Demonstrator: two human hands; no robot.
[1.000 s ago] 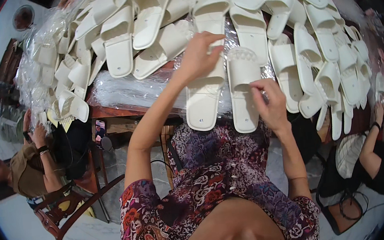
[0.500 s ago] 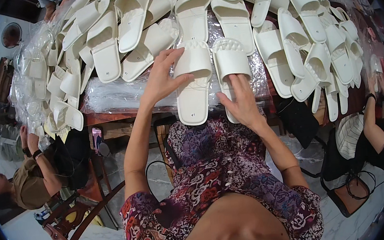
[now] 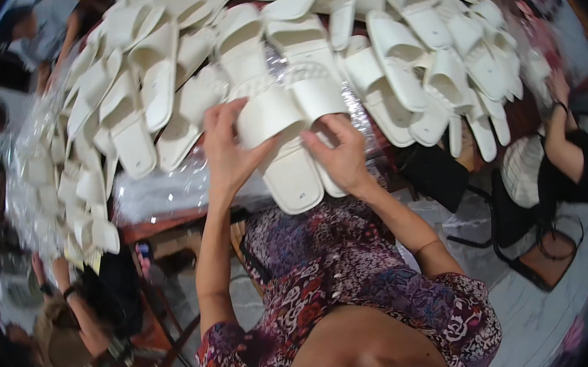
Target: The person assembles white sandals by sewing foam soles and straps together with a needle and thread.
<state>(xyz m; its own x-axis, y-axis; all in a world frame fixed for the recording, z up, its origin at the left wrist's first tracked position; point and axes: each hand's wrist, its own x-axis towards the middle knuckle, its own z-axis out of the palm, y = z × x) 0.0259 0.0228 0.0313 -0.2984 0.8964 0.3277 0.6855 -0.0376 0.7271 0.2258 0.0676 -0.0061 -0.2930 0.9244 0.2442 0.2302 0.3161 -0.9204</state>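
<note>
Two white slide slippers lie side by side in front of me at the table's near edge, toes pointing away. My left hand (image 3: 228, 149) grips the left slipper (image 3: 292, 176), its fingers at the far left edge and its thumb on the strap. My right hand (image 3: 339, 151) has its fingers tucked into the strap opening of the right slipper (image 3: 321, 97), with the thumb over the gap between the pair. The left slipper's inner edge partly covers the right one, whose heel is mostly hidden by my right hand.
Many more white slippers (image 3: 129, 133) are heaped across the table, left, right and beyond. Clear plastic wrapping (image 3: 165, 186) lies under them near the front edge. People work at both sides, one a person in black (image 3: 571, 165). A wooden chair (image 3: 159, 366) stands at lower left.
The two slippers have come closer together and now touch or overlap. My right thumb has moved over toward the left slipper. The whole view has turned and shifted somewhat.
</note>
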